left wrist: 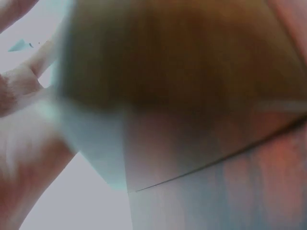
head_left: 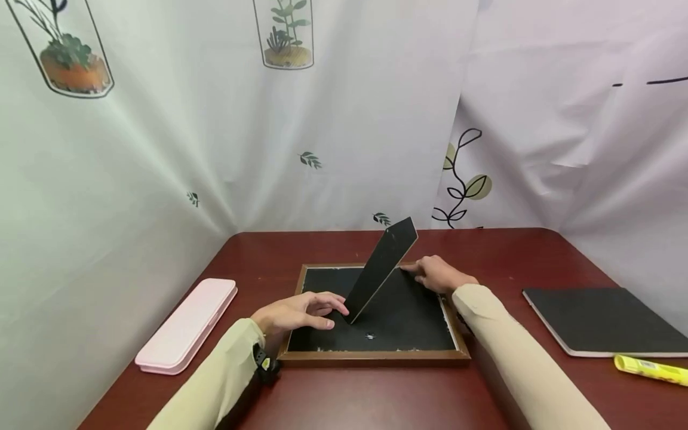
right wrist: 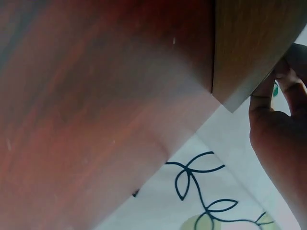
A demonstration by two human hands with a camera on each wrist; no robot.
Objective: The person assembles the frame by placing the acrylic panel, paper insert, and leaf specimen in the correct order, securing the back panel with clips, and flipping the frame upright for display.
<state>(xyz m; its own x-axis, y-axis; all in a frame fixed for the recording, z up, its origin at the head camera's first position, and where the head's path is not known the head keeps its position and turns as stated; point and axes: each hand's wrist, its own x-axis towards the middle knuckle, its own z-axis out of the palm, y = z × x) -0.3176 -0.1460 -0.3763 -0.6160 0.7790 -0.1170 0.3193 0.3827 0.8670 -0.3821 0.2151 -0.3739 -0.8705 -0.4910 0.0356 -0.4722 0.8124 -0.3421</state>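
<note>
A picture frame (head_left: 376, 359) with a brown wooden border lies back side up on the table. Its black backing board (head_left: 414, 316) faces me, and a black easel stand (head_left: 383, 269) rises at a slant from it. My left hand (head_left: 298, 312) hovers over the left side, fingertips at the stand's lower end, thumb apart. At the far right corner, my right hand (head_left: 438, 275) touches the board's edge with a stretched index finger. The left wrist view is mostly blurred frame wood (left wrist: 182, 52). In the right wrist view, fingers (right wrist: 261, 98) meet the frame's corner.
A pink pencil case (head_left: 188, 322) lies left on the dark red table (head_left: 419, 400). To the right are a black-covered notebook (head_left: 602, 319) and a yellow highlighter (head_left: 650, 368). White printed cloth (head_left: 349, 119) hangs behind the table and along its sides.
</note>
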